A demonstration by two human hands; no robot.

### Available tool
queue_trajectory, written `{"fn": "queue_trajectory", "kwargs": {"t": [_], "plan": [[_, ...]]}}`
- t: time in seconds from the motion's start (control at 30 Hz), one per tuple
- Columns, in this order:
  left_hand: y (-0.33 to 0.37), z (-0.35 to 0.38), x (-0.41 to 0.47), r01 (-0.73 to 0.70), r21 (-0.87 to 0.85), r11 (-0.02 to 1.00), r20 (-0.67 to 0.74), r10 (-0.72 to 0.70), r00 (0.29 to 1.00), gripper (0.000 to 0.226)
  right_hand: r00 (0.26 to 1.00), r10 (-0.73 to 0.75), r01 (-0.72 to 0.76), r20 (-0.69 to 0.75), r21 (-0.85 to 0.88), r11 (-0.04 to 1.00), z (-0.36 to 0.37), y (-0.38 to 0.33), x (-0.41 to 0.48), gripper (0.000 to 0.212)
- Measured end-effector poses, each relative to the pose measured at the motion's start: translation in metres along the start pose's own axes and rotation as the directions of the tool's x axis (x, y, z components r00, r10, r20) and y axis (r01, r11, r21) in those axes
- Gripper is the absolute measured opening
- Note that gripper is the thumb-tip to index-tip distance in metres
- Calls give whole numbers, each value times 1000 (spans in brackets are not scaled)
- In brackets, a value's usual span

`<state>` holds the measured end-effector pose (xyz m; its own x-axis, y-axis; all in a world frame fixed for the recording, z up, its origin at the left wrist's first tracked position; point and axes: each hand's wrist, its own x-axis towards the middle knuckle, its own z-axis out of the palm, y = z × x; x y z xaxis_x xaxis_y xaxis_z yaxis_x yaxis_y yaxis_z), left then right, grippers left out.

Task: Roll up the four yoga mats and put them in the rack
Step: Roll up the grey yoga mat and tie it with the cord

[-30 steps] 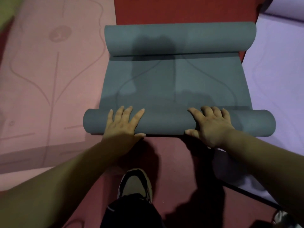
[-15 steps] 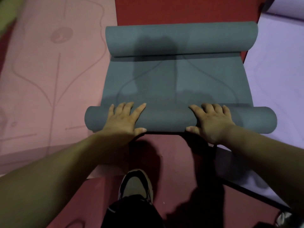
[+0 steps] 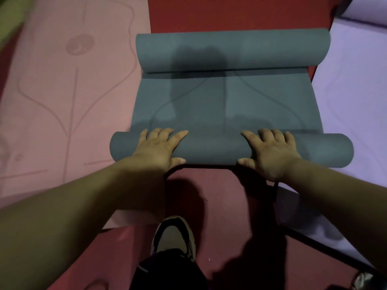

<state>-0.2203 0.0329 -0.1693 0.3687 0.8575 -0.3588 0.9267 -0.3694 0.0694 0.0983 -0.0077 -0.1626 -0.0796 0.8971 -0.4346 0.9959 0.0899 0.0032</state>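
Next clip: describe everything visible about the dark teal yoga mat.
The dark teal yoga mat looks matte and foam-like, with faint curved lines printed on it. It lies on the red floor between a pink mat and a lilac mat. Both ends are rolled: a thicker roll at the far end, a thinner one nearest the person, a flat stretch between. The left hand and right hand press on the near roll.

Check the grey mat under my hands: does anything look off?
Yes: a second roll, same grey, lies across the far end of the grey mat while the left hand and right hand press the near roll. Curled end or separate mat, I cannot tell.
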Motion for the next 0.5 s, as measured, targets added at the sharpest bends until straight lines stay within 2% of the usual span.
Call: {"fn": "queue_trajectory", "kwargs": {"t": [0.17,0.23,0.5], "plan": [[7,16,-14,20,8,1000,-108,-19,994,97,999,-17,17,39,3,1000,-7,4,7,88],[5,18,-14,11,10,1000,-141,-9,990,93,999,-17,17,43,-1,1000,-8,3,8,88],[-4,-3,6,-21,19,1000,-10,21,1000,85,1000,-2,3,18,-22,1000,-6,1,7,95]]}}
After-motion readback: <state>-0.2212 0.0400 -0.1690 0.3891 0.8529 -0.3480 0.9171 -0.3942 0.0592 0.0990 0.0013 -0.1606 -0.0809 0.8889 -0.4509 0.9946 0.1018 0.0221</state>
